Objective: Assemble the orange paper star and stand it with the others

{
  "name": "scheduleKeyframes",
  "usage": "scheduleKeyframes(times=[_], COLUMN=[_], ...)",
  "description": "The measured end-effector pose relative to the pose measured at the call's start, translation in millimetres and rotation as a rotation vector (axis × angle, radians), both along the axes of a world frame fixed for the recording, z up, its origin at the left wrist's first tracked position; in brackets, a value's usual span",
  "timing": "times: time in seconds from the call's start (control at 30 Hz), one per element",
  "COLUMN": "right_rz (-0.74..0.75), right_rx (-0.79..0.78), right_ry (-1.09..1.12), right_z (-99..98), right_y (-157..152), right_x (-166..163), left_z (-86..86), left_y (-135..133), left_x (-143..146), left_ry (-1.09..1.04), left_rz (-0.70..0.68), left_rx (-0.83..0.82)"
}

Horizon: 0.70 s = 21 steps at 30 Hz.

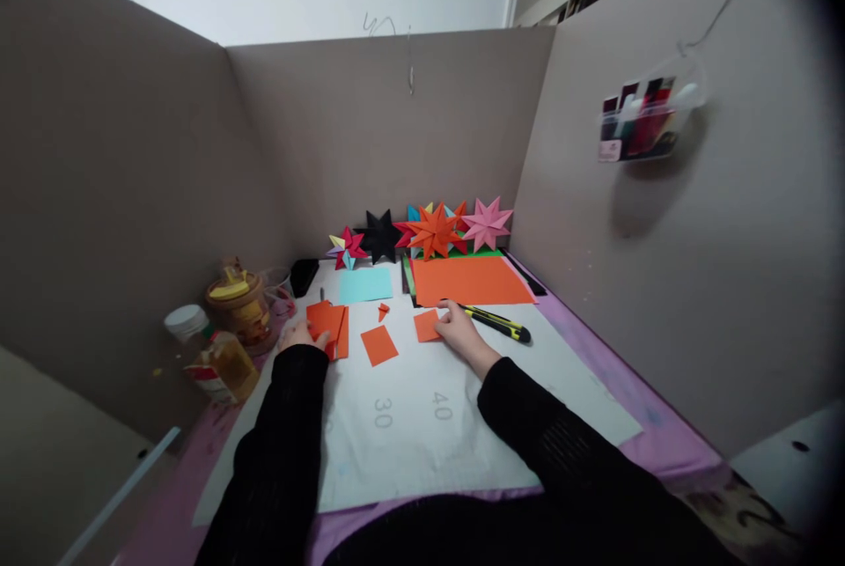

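My left hand (302,335) rests on a small stack of orange paper squares (328,324) at the left of the white cutting mat (422,425), fingers pressed on it. My right hand (460,330) pinches the edge of a single orange square (427,326). Between the hands lie another orange square (378,344) and a tiny folded orange scrap (383,311). A yellow and black utility knife (498,323) lies just right of my right hand. Both sleeves are black.
A large orange sheet (468,280) and a light blue sheet (365,284) lie behind the squares. Several folded paper stars (436,230) line the back cardboard wall. Jars and a bottle (231,328) stand at the left. Cardboard walls enclose three sides; a holder (640,121) hangs at right.
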State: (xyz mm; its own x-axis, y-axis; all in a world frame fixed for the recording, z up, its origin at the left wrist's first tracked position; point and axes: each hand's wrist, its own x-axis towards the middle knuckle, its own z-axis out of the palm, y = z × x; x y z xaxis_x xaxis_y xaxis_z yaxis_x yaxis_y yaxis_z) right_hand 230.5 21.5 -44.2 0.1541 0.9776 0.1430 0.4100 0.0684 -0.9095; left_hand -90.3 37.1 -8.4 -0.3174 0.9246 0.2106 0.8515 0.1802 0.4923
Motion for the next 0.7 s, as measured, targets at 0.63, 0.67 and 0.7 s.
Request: scheduleKeyframes(times=[0.63, 0.67, 0.7], right_rz=[0.023, 0.021, 0.022], right_rx=[0.039, 0.038, 0.035], right_ry=[-0.261, -0.263, -0.263], right_z=[-4.8, -4.6, -4.3], right_y=[-3.6, -3.9, -4.3], right_x=[1.8, 1.8, 1.8], left_z=[2.8, 5.4, 8.3], left_y=[5.1, 4.0, 2.6], left_x=[-32.4, -30.8, -29.1], left_ry=[-0.016, -0.007, 0.008], left_rz=[0.092, 0.087, 0.092], left_rx=[-0.009, -0.031, -0.06])
